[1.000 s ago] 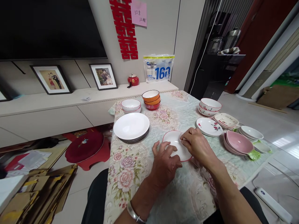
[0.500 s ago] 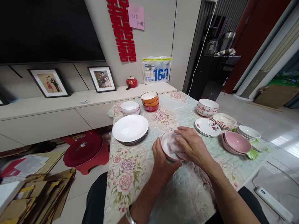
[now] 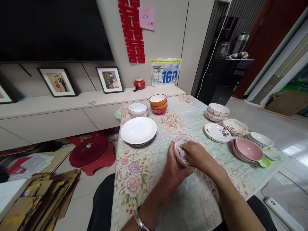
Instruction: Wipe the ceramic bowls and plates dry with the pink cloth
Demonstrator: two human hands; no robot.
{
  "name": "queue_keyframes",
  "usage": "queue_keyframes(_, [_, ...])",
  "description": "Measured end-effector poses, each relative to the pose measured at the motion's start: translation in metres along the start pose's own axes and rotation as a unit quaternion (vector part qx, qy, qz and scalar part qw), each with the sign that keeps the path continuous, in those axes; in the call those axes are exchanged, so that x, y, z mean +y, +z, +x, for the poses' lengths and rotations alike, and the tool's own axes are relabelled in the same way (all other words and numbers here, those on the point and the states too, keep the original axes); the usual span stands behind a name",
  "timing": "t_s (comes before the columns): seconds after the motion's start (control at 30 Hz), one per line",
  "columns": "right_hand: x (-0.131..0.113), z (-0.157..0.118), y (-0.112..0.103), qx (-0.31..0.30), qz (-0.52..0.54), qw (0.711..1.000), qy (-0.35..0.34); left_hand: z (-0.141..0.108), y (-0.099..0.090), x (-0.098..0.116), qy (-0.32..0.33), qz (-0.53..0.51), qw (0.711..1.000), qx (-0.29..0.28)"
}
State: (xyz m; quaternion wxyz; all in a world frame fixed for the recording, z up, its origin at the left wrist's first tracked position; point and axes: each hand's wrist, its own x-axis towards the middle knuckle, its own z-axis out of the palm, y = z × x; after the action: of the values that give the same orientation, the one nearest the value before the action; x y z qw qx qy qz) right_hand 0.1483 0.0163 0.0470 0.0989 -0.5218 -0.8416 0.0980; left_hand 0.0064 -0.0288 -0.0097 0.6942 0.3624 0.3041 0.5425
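Note:
A white bowl with a red rim [image 3: 176,140] is at the middle of the flowered tablecloth, tilted a little. My left hand [image 3: 175,171] wraps round its left and near side. Inside the bowl, my right hand [image 3: 196,155] presses a pale cloth [image 3: 181,148] with its fingers bunched. To the left lies a stack of plates with a large white one on top [image 3: 138,130]. White bowls [image 3: 137,109] and orange and red bowls [image 3: 158,101] are stacked behind.
On the right are flowered plates [image 3: 218,132], red-flowered bowls [image 3: 218,112], square dishes [image 3: 234,126], pink leaf-shaped dishes [image 3: 249,149] and small white bowls [image 3: 261,139]. A plastic bag [image 3: 166,73] and a red jar [image 3: 139,84] stand on the cabinet. A red stool [image 3: 90,152] is left of the table.
My right hand has gone from lying flatter over the bowl to bunched fingers inside it with the cloth. The bowl is now more tilted in my left hand. The view has shifted slightly.

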Motion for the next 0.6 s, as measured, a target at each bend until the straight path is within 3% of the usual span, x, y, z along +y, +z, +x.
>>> queue_keyframes(0.17, [-0.005, -0.002, -0.007, -0.008, 0.191, 0.981, -0.03, 0.0, -0.002, 0.012, -0.065, 0.012, 0.997, -0.041])
queue_keyframes(0.3, [-0.01, -0.01, -0.014, -0.035, 0.283, 0.957, -0.054, 0.0, -0.001, 0.021, -0.057, -0.024, 0.998, -0.033])
queue_keyframes(0.5, [-0.008, -0.027, -0.039, -0.111, 0.204, 0.961, -0.15, 0.0, 0.006, 0.023, -0.053, -0.014, 0.998, 0.02])
queue_keyframes(0.6, [-0.009, -0.035, -0.039, -0.106, 0.119, 0.975, -0.157, 0.001, 0.004, 0.025, -0.064, 0.011, 0.997, 0.036])
